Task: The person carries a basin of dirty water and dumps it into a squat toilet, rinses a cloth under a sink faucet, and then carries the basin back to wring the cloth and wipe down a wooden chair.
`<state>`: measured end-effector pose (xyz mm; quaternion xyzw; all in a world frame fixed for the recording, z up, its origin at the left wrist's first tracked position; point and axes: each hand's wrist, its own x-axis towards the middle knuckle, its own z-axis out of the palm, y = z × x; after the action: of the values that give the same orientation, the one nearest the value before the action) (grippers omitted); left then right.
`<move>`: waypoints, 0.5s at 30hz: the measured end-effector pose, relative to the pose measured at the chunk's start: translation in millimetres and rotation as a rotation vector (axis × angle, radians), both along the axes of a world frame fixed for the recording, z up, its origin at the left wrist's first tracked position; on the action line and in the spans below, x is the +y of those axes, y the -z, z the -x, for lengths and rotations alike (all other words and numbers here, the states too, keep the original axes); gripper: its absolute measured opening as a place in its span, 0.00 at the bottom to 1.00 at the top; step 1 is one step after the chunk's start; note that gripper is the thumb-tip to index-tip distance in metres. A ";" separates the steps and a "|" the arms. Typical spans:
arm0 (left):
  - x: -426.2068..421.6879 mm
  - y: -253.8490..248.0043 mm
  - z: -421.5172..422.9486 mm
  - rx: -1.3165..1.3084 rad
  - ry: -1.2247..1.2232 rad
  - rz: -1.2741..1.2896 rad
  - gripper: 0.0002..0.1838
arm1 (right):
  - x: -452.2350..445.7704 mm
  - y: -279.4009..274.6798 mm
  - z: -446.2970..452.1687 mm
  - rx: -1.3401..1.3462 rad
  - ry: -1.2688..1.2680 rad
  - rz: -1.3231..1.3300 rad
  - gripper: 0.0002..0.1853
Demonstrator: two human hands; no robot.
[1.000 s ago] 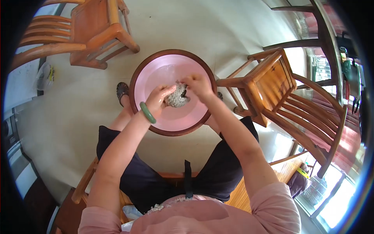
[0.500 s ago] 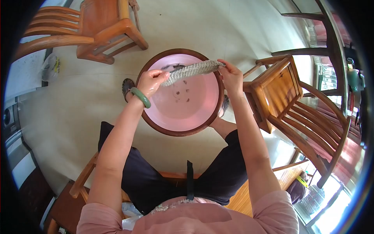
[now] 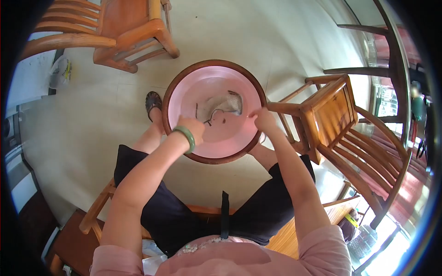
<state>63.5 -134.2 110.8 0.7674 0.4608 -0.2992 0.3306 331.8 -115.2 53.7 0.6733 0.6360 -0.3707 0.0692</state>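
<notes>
A pale grey wet cloth [image 3: 225, 104] with dark edging lies loosely spread in the water of a pink basin with a brown rim [image 3: 171, 92]. My left hand [image 3: 192, 129], with a green bangle [image 3: 185, 138] at its wrist, hovers over the near left part of the basin, close to a dark strip end of the cloth; its fingers are curled and blurred. On the right side, my right hand [image 3: 264, 120] is closed above the rim. Whatever its fingers hold, if anything, does not show. Small dark bits [image 3: 223, 121] show in the water.
Wooden chairs stand at the upper left [image 3: 124, 23] and at the right [image 3: 329, 108]. My sandalled foot [image 3: 153, 102] is left of the basin. A plastic bag [image 3: 60, 72] is by the left wall.
The cloth was stretched and twisted between both hands above the basin; now it lies spread in the water. Both hands have come lower and nearer to me.
</notes>
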 end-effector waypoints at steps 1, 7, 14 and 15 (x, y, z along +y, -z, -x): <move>-3.3 -2.9 -2.3 -0.004 -0.014 0.001 0.14 | -2.8 13.4 -1.9 -0.013 -0.005 0.164 0.09; -0.6 -11.8 -6.5 -0.071 -0.065 0.070 0.15 | -3.7 168.3 28.4 0.049 0.387 0.080 0.23; 22.6 -16.4 8.4 -0.104 -0.348 -0.140 0.13 | -10.7 212.2 111.0 -0.221 0.003 -0.590 0.25; 23.0 -12.1 11.0 -0.106 -0.347 -0.131 0.13 | -8.6 189.7 114.5 0.108 0.275 -0.152 0.22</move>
<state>52.5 -111.3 122.9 0.7109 0.5866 -0.1662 0.3505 217.3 -123.7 -136.1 0.7364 0.5670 -0.3629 -0.0674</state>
